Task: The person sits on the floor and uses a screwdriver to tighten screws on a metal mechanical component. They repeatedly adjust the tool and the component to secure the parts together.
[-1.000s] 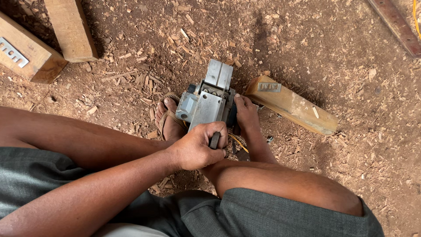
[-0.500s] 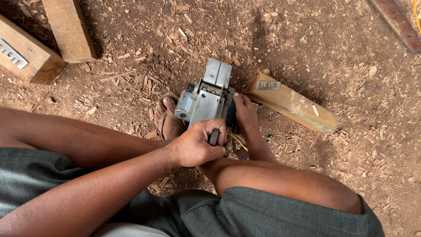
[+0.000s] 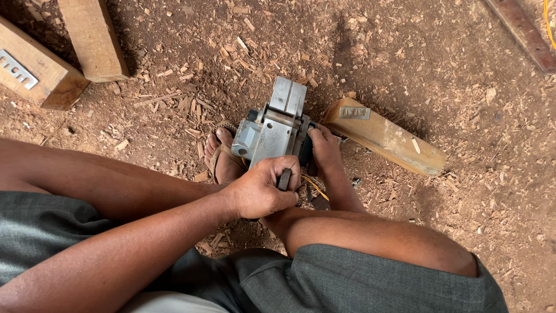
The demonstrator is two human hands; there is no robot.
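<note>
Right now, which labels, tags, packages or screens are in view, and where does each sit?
Label: small pale rectangle on the near end of the wooden block right of the planer.
Plate: pale strip on the wooden beam, upper left.
No packages or screens.

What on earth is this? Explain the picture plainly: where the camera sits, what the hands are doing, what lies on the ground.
The camera sits on a person's head, looking down at their own lap and hands. The left hand is closed around a small dark tool pressed against a grey metal power planer turned upside down. The right hand steadies the planer's side, fingers wrapped on it. A sandalled foot rests beside it. On the dirt ground lie wood shavings and wooden blocks, one just right of the planer.
</note>
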